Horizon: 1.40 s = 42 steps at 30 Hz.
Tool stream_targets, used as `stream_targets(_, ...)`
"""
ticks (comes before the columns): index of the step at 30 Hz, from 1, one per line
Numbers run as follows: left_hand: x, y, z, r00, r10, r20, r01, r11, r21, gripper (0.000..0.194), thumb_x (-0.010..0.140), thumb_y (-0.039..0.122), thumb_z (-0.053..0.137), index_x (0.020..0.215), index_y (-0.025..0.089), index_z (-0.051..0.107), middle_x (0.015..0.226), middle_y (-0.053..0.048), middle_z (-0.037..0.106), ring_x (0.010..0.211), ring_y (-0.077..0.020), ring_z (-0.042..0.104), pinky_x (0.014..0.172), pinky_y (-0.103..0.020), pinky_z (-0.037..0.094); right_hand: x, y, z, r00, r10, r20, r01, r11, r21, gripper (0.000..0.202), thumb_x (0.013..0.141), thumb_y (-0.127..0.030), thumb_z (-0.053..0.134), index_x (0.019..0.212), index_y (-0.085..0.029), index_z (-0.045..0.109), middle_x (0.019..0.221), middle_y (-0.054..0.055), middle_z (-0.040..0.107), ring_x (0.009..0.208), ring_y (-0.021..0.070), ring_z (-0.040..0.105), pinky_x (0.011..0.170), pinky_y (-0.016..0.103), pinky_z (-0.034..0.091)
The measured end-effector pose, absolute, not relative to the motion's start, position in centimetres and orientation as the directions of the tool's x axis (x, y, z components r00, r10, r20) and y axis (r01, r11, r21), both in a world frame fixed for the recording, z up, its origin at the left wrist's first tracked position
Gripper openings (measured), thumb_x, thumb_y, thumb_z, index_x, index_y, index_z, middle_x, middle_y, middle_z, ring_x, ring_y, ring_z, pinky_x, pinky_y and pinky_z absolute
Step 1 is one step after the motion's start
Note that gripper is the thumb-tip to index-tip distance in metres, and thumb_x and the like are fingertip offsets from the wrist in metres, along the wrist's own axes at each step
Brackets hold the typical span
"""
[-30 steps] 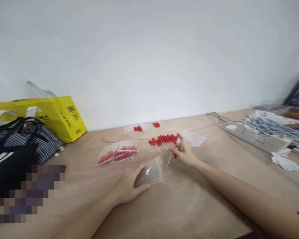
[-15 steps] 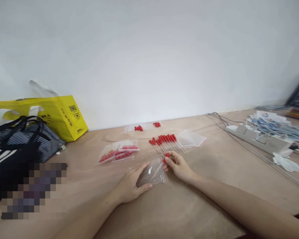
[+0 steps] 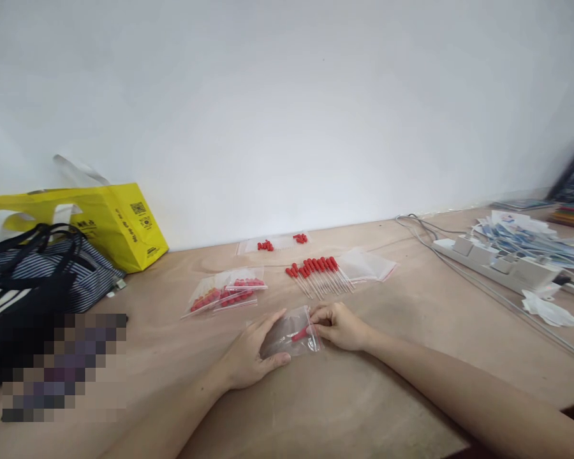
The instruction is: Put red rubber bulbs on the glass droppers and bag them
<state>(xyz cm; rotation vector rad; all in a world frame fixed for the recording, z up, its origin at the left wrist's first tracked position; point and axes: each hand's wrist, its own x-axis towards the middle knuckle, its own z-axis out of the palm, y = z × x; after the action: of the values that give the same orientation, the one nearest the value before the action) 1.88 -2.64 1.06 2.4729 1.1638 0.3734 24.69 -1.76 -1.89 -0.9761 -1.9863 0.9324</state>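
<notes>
A clear zip bag [image 3: 287, 343] lies flat on the table between my hands. My left hand [image 3: 256, 354] rests on its left side with thumb and fingers spread. At the bag's mouth on the right, my right hand [image 3: 339, 326] pinches a red-topped dropper [image 3: 299, 334], whose red end shows inside the bag; the rest of it is hidden by my fingers. Beyond the hands lies a row of several red-topped clear droppers [image 3: 320, 264]. Filled bags with red tops [image 3: 234, 296] overlap to the left of that row.
Behind the row lie more red-topped pieces [image 3: 265, 245] and, to its right, flat clear bags [image 3: 368, 264]. A yellow bag [image 3: 124, 223] and striped bag [image 3: 93, 274] stand left. Power strip [image 3: 497, 264], cables [image 3: 469, 274] and crumpled tissue [image 3: 550, 310] are right.
My right hand has moved slightly nearer and brought the red end from the bag's edge into the bag. My left hand stays in place.
</notes>
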Motion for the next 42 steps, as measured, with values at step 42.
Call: stream_targets(42, -0.3, -2.2, 0.7, 0.675, 0.738, 0.019, 0.664, -0.619, 0.420, 0.064, 0.075, 0.051, 0.049, 0.128, 0.020, 0.030, 0.132, -0.009, 0.037, 0.118, -0.0263, 0.037, 0.097, -0.042, 0.033, 20.4, 7.5, 1.6, 0.146, 0.964, 0.224, 0.791, 0.022, -0.611, 0.021, 0.080, -0.023, 0.044, 0.096, -0.013, 0.053, 0.087, 0.009, 0.062, 0.084, 0.0169, 0.058, 0.069, 0.025, 0.044)
